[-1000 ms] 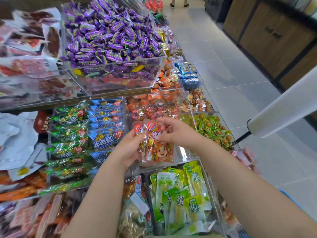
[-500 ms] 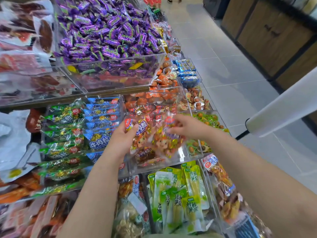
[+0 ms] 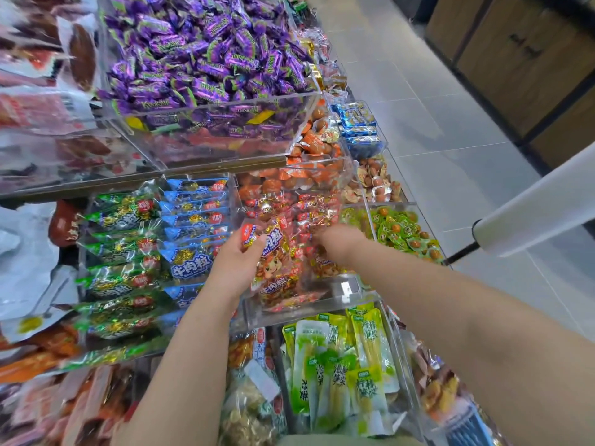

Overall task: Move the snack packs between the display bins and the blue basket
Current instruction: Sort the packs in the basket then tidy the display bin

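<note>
A stepped display shelf of clear bins fills the view. Well to the left of the left hand (image 3: 235,268) lies a bin of green packs (image 3: 122,239), and just beside that hand a row of blue packs (image 3: 193,233). Above and beyond both hands, on the upper tier, a large bin is heaped with purple sweets (image 3: 209,53). Nearer than the hands stand long yellow-green packs (image 3: 338,365). Just right of the right hand (image 3: 341,243) is a bin of small green packs (image 3: 402,230). Further right, grey floor tiles (image 3: 434,123) run along the aisle, a white roll (image 3: 541,204) juts in from the edge, and wooden cabinets (image 3: 531,59) line the far side.

The left hand has its thumb and fingers curled round a red snack pack (image 3: 277,265), gripping it by its upper left part. The pack is upright over the red-pack bin (image 3: 309,304), touching the packs heaped there. The right hand reaches into the same bin just right of the held pack. Its fingers are blurred and buried among the red wrappers, so I cannot tell whether they are spread or pinching anything.
</note>
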`<state>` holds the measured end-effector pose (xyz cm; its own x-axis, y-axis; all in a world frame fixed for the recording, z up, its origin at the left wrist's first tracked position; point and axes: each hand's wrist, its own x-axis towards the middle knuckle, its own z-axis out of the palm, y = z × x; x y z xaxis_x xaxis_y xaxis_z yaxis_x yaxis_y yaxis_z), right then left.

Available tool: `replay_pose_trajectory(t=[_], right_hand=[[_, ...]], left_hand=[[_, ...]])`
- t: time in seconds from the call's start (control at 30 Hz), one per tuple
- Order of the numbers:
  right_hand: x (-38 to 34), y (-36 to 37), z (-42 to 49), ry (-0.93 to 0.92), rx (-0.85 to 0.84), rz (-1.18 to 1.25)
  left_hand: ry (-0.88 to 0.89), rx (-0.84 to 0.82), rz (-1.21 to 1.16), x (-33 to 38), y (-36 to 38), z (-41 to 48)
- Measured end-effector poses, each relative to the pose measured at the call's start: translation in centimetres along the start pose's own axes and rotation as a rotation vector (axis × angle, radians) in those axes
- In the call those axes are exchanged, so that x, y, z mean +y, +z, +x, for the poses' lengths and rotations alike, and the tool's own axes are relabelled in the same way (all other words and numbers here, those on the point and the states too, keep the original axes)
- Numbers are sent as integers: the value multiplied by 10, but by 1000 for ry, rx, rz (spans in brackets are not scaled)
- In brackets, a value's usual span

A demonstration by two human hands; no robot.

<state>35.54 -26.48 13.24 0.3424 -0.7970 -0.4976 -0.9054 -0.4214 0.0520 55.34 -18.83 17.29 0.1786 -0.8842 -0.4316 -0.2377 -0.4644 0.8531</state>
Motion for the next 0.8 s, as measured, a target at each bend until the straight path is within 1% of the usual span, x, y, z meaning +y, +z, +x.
replay_pose_trajectory(t=[0.17, 0.3, 0.53, 0.63, 0.8], right_hand=[[2, 46, -7, 95, 123, 38], [-7, 70, -7, 81, 149, -151], [-6, 65, 23, 135, 119, -138], [-1, 60, 37, 175, 82, -111], [2, 60, 39, 167, 64, -72]], left_hand=[[-48, -17, -19, -4, -4, 3], [-37, 3, -28, -2, -2, 1], [-68, -26, -86, -5, -5, 4], [-88, -40, -102, -5, -6, 6], [-102, -75, -146, -1, -7, 6]])
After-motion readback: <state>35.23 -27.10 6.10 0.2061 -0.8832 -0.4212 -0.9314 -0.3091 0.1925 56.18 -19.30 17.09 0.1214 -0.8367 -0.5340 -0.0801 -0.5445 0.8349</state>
